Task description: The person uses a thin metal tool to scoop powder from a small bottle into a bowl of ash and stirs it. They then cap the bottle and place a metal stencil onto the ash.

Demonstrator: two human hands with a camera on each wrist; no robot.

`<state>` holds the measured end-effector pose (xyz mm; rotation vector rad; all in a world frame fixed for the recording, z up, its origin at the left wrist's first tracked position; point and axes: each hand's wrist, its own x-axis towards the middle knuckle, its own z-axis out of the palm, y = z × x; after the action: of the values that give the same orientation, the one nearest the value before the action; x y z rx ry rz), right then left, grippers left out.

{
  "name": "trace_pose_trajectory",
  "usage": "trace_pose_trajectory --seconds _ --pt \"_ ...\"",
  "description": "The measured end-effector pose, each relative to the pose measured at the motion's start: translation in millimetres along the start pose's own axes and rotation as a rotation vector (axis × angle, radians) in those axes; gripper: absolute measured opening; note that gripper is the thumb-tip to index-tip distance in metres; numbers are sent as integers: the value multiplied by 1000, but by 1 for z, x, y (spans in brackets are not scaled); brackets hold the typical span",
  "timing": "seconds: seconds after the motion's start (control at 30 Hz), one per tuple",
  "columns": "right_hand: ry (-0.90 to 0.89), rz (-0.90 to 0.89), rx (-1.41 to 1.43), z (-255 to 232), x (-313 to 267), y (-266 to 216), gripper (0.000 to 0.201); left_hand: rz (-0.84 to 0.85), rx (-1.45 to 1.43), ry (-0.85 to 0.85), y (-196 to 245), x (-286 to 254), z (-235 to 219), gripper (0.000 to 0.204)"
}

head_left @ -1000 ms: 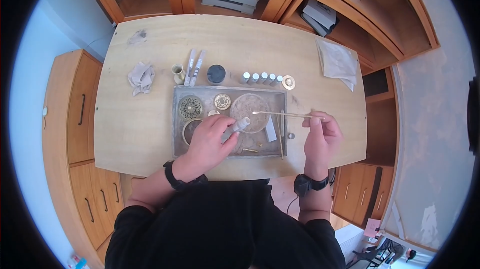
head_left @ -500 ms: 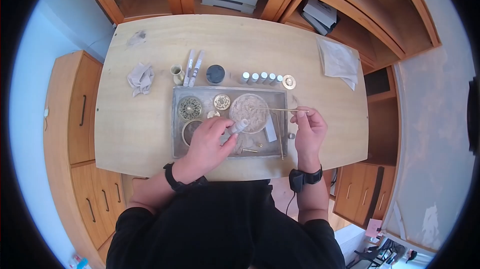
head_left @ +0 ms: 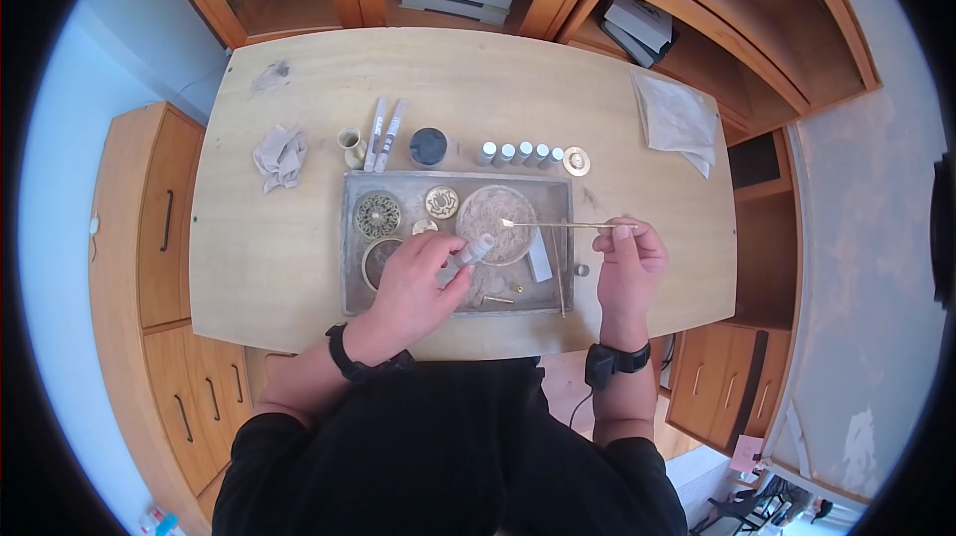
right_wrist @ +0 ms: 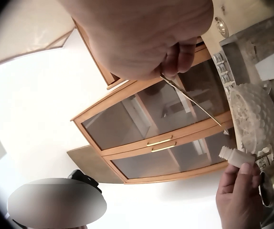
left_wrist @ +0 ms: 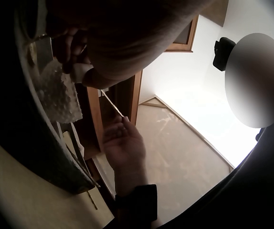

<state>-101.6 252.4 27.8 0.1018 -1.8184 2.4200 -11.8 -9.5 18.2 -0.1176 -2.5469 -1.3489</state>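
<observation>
The left hand point(head_left: 415, 282) holds a small open-necked vial point(head_left: 476, 249) between thumb and fingers, tilted, over the lower left rim of a round glass bowl point(head_left: 518, 255) of greyish powder. In the right wrist view the vial's threaded mouth point(right_wrist: 226, 153) is uncapped. Thumb and fingers of the right hand point(head_left: 630, 272) pinch the end of a thin brass stick point(head_left: 568, 225), held nearly level. Its small flat tip point(head_left: 508, 223) is above the bowl, apart from the vial. The bowl stands in a grey tray point(head_left: 357, 302).
In the tray are a pierced brass lid point(head_left: 378, 214), a patterned disc point(head_left: 442, 203), a white block point(head_left: 539, 257) and another thin rod point(head_left: 559, 282). Behind it stand several capped vials point(head_left: 508, 152), a dark round jar point(head_left: 428, 146) and a brass vase point(head_left: 351, 143). A crumpled cloth point(head_left: 282, 158) lies left.
The right hand moved left and dipped the stick's tip toward the bowl, then drew back partly to the right; the tip now looks whitish. The left hand shifted very little.
</observation>
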Motion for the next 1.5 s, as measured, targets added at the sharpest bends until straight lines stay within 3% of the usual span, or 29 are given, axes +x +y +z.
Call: trace_pose_trajectory --seconds 0.63,0.93,1.03,1.23,1.5 --pt "-236 -86 -292 15 0 -51 10 79 6 26 -1 1 3 27" --pt "-421 -329 -496 30 1 -73 8 82 0 30 0 1 2 26" --pt "-387 -348 -473 25 -2 -68 8 80 2 26 -1 1 3 26" --pt "-102 -160 -405 5 7 -36 12 87 7 43 -2 0 3 26" --pt "-173 -209 -496 -1 10 -33 9 15 5 -32 0 0 0 27"
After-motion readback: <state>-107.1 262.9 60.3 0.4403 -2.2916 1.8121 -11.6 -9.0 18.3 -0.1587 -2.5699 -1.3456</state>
